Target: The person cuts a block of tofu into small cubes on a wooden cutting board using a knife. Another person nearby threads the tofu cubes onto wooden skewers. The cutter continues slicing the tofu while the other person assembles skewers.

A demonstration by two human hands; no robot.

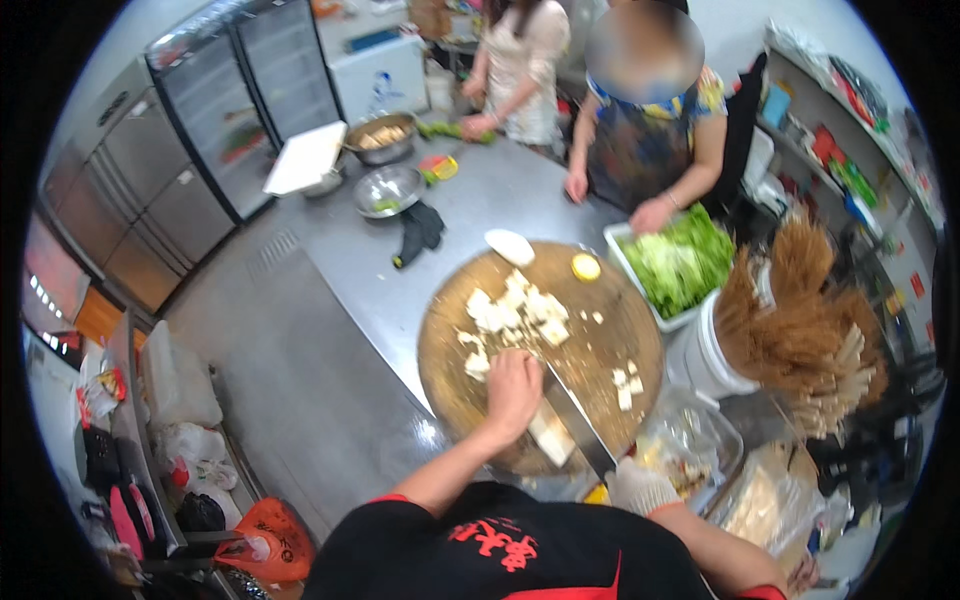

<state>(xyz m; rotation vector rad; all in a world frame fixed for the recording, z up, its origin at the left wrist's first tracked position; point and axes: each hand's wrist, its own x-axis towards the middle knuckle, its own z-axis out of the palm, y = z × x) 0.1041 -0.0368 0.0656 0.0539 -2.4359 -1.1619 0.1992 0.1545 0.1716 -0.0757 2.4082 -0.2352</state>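
Note:
My right hand (639, 486), in a pale knit glove, grips the handle of a cleaver (579, 424) at the near right of a round wooden chopping block (622, 330). The broad blade slants away to the left across the block. My bare left hand (516, 390) is beside the blade's far end, fingers curled downward; what lies beneath them is hidden. A long white piece of food (553, 444) rests between my left wrist and the blade. Beyond my left hand is a heap of white chopped chunks (517, 307). Smaller white cubes (625, 386) lie at the right.
A white oval piece (511, 247) and a yellow round piece (585, 267) sit at the block's far edge. A tray of lettuce (675, 259), a white bucket (701, 352) and a plastic-lined tub (690, 442) stand to the right. Two people work across the steel table (480, 180).

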